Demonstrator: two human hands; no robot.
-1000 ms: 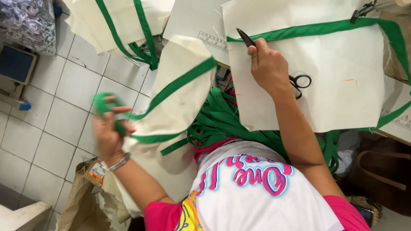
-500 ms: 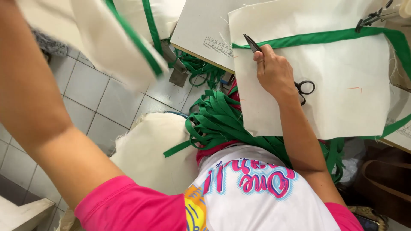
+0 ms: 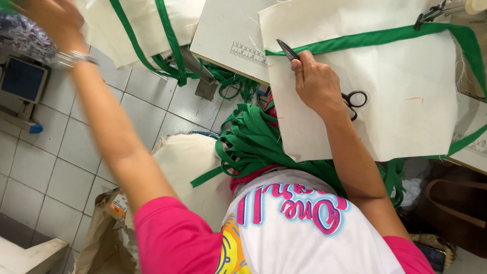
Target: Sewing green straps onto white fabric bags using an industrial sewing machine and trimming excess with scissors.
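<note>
Head cam: right hand (image 3: 317, 83) grips black scissors (image 3: 324, 76) flat on the cream bag panel (image 3: 365, 96) by its green strap (image 3: 375, 36). Left hand (image 3: 48, 20) raised far-left, fingers blurred, can't tell. Blades could easily snag that strap.

The left hand (image 3: 56, 23) is now way up high at the top corner, far out from the body, and it looks blurry. A second ago it is down low by the floor tiles, holding a bit of green strap. The cream bag with green trim that it lifts up half a second ago is gone from in front. Now the tiles and the cream bundle (image 3: 195, 167) by the lap show again. The silver bracelet (image 3: 73, 58) shows on the wrist.
</note>
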